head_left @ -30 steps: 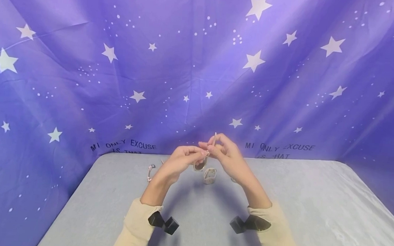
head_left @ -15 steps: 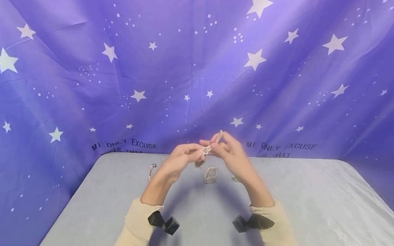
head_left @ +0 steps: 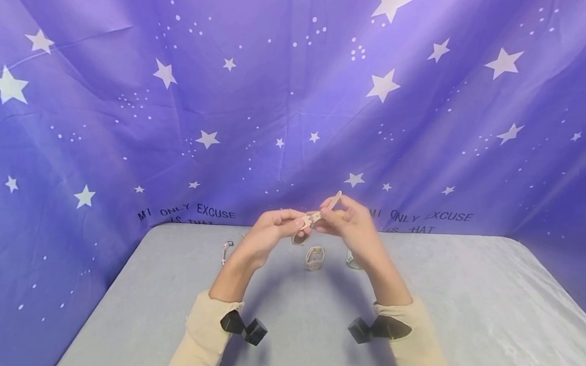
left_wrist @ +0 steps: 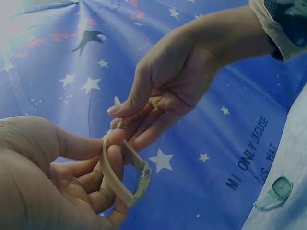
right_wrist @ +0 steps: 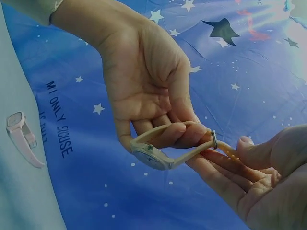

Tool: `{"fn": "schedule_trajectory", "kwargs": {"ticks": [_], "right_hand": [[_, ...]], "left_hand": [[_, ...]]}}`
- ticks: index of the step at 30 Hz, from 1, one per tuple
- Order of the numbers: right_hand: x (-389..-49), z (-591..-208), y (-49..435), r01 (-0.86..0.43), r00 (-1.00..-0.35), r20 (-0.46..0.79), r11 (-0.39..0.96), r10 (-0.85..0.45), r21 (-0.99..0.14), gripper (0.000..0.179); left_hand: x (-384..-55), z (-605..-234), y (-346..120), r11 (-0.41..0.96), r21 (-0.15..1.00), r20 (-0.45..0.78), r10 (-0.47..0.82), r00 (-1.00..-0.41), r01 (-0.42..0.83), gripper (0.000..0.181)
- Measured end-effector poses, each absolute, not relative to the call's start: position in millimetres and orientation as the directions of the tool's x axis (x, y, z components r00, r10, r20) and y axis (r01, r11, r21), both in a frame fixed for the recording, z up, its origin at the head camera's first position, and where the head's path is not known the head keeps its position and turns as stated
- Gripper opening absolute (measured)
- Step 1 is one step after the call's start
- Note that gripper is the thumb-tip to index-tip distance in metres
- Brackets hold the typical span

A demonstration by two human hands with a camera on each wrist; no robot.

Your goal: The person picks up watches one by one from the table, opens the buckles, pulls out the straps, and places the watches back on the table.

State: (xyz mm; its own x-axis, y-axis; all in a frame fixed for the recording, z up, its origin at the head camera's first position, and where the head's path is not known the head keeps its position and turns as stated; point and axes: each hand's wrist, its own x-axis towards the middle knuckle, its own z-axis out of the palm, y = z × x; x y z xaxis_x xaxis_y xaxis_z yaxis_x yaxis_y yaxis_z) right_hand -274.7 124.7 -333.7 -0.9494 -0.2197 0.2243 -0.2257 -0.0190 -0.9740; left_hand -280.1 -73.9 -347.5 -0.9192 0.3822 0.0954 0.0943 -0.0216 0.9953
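While watch (right_wrist: 152,159) is held above table (head_left: 303,346), band near buckle (right_wrist: 214,139) is pinched by left hand (head_left: 269,236), strap tail (head_left: 336,200) by right hand (head_left: 354,227); threading seems done, fastening perhaps unfinished; pin seating cannot be told.

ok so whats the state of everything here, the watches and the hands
held beige wristwatch: up off the table, strap looped, end apparently through the metal buckle
left hand: pinching the strap by the buckle
right hand: pinching the strap near its free end
beige wristwatch on the table: looped, looks buckled
green wristwatch: on the table, fastening unclear
pink wristwatch: on the table, looks unfastened
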Motion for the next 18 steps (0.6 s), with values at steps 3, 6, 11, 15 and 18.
{"fn": "schedule_trajectory", "kwargs": {"ticks": [3,6,11,15,18], "right_hand": [[-274.2,-333.2,126.5,-0.230,-0.952,0.227,-0.007,-0.205,-0.973,0.023],[-273.7,-332.1,126.4,-0.233,-0.954,0.227,0.006,-0.198,-0.972,0.024],[-274.1,-331.2,126.2,-0.242,-0.953,0.236,0.010,-0.192,-0.970,0.021],[-273.6,-330.9,127.0,-0.243,-0.956,0.234,0.029,-0.179,-0.970,0.023],[-272.5,-330.8,127.4,-0.238,-0.958,0.226,0.051,-0.177,-0.970,0.023]], "left_hand": [[-278.8,-346.6,-72.1,-0.013,0.995,0.094,0.359,-0.929,0.096,0.024],[-277.6,-346.0,-71.3,-0.020,0.994,0.110,0.338,-0.935,0.110,0.025],[-278.3,-347.7,-71.9,-0.030,0.980,0.195,0.353,-0.915,0.197,0.029],[-277.5,-348.1,-72.1,0.017,0.957,0.259,0.405,-0.877,0.290,0.027],[-275.6,-348.0,-72.2,0.046,0.944,0.277,0.428,-0.860,0.327,0.027]]}}
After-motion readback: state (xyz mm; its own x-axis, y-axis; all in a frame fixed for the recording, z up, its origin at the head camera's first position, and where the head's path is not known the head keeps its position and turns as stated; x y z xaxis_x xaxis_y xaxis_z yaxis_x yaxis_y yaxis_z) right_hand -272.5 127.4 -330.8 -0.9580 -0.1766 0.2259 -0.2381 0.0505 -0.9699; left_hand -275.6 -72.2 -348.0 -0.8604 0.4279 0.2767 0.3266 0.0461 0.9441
